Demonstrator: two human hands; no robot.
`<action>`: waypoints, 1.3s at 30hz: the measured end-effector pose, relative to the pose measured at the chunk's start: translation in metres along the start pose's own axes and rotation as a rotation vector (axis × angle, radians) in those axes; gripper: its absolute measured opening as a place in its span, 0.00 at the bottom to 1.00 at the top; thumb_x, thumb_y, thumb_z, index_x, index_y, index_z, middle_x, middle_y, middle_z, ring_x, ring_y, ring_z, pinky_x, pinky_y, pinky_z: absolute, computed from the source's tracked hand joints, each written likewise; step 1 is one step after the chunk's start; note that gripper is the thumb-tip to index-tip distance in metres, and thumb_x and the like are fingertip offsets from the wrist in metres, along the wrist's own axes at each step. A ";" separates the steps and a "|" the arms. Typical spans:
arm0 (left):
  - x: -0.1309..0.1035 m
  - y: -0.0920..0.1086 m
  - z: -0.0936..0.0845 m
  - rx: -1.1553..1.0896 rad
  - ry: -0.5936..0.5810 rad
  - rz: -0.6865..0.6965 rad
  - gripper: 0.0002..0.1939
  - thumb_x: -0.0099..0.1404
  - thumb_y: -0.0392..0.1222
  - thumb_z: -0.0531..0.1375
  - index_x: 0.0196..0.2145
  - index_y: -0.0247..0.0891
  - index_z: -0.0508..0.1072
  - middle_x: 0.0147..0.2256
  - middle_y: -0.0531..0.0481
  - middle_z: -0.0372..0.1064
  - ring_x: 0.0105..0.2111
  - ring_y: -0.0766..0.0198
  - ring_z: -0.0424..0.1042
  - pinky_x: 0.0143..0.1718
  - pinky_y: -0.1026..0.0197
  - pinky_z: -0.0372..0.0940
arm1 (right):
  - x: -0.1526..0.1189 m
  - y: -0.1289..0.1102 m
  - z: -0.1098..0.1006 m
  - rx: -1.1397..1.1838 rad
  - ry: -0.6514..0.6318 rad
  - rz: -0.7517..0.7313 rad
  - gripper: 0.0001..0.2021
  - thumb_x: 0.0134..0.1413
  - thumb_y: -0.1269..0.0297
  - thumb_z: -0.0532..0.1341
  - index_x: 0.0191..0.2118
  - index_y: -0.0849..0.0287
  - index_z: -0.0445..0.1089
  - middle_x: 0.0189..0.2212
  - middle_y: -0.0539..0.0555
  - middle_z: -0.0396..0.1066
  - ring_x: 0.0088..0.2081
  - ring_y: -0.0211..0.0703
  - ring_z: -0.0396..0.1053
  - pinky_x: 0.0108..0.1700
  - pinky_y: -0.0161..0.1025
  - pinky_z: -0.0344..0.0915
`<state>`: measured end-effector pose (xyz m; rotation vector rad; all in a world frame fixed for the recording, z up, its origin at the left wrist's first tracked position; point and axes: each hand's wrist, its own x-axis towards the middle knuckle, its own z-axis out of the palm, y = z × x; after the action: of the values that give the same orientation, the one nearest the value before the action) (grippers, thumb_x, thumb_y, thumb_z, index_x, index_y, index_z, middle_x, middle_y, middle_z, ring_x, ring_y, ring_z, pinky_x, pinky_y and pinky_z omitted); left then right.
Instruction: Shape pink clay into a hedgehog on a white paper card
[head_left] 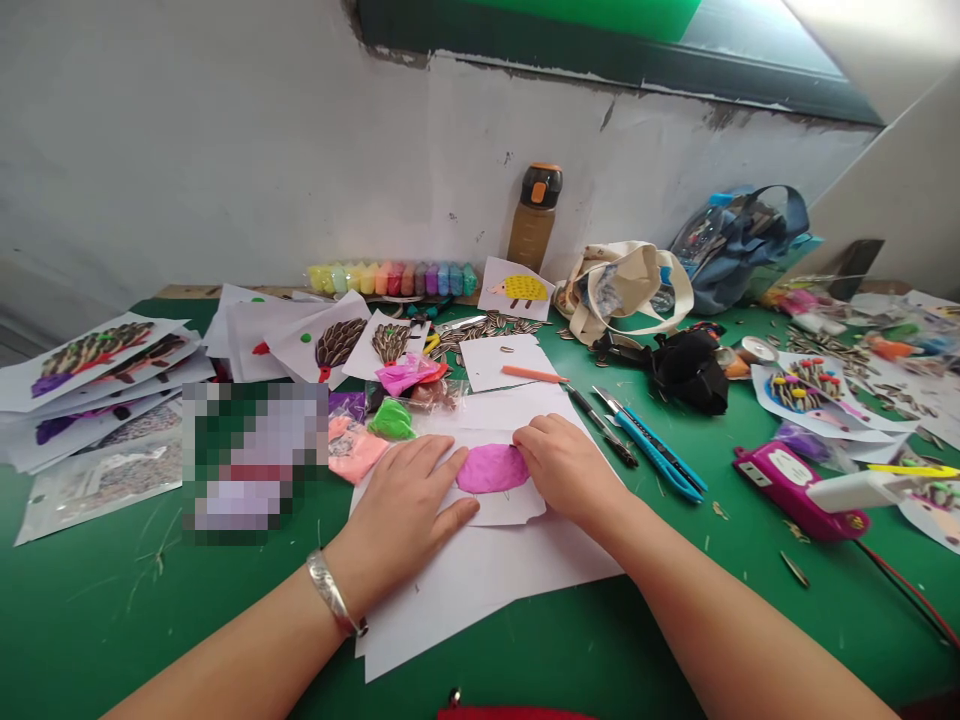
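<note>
A flat oval of pink-purple modelling clay (493, 468) lies on a small white paper (501, 512) with thin drawn lines under the oval. This paper rests on larger white sheets (450, 600). My left hand (409, 510) lies flat with its fingers stretched out and thumb apart, touching the paper at the oval's left edge. At the right edge, my right hand (566, 465) has its fingers bent and bunched together against the clay. Its fingertips are partly hidden. Packets of orange clay (352, 450) and green clay (391, 420) sit just beyond my left hand.
A craft knife (656, 450), a pen (600, 425) and an orange stick (534, 374) lie right of the sheets. Sunflower seeds (487, 330) are scattered behind. A magenta glue-gun-like device (799, 490) is at right, a bottle (534, 215) by the wall, stacked pictures (97, 370) at left.
</note>
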<state>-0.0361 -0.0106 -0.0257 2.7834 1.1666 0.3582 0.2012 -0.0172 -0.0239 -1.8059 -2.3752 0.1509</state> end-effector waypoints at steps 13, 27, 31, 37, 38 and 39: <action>0.000 0.000 0.000 -0.009 0.010 -0.003 0.24 0.71 0.51 0.56 0.58 0.36 0.70 0.57 0.38 0.67 0.56 0.44 0.65 0.57 0.40 0.62 | 0.003 0.000 0.000 -0.005 0.027 0.005 0.13 0.64 0.75 0.54 0.36 0.59 0.75 0.32 0.57 0.71 0.38 0.47 0.64 0.40 0.40 0.56; 0.000 0.000 0.001 -0.011 0.027 -0.007 0.23 0.70 0.51 0.57 0.58 0.38 0.70 0.57 0.39 0.67 0.56 0.45 0.66 0.57 0.41 0.62 | 0.014 0.003 0.003 0.025 0.005 -0.124 0.13 0.64 0.76 0.55 0.32 0.59 0.74 0.30 0.54 0.69 0.35 0.44 0.62 0.38 0.38 0.54; 0.000 0.001 0.000 0.004 0.022 0.001 0.23 0.70 0.51 0.57 0.57 0.37 0.70 0.57 0.39 0.67 0.56 0.45 0.66 0.56 0.41 0.63 | 0.017 0.002 0.003 0.047 0.011 -0.120 0.13 0.66 0.74 0.54 0.35 0.59 0.76 0.31 0.55 0.70 0.36 0.44 0.63 0.39 0.39 0.55; 0.000 0.000 0.000 0.017 0.011 -0.004 0.24 0.71 0.52 0.56 0.58 0.37 0.69 0.58 0.38 0.66 0.56 0.44 0.65 0.57 0.40 0.62 | 0.022 -0.001 0.004 0.051 0.003 -0.141 0.13 0.65 0.74 0.55 0.33 0.59 0.76 0.30 0.54 0.70 0.36 0.43 0.62 0.40 0.39 0.55; 0.000 0.000 0.001 0.016 0.008 -0.002 0.24 0.71 0.52 0.56 0.58 0.36 0.69 0.58 0.38 0.66 0.56 0.44 0.65 0.57 0.40 0.62 | 0.023 -0.002 0.003 0.054 0.003 -0.145 0.13 0.65 0.74 0.55 0.33 0.59 0.76 0.30 0.54 0.70 0.36 0.43 0.63 0.40 0.39 0.56; 0.000 0.000 0.001 0.014 0.005 -0.002 0.24 0.71 0.52 0.56 0.58 0.36 0.69 0.58 0.38 0.66 0.56 0.44 0.65 0.57 0.40 0.62 | 0.024 -0.002 0.003 0.057 0.002 -0.148 0.13 0.65 0.74 0.55 0.33 0.59 0.76 0.31 0.55 0.70 0.36 0.43 0.63 0.41 0.39 0.56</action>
<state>-0.0357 -0.0104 -0.0264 2.7944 1.1777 0.3587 0.1920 0.0050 -0.0253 -1.5974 -2.4654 0.1964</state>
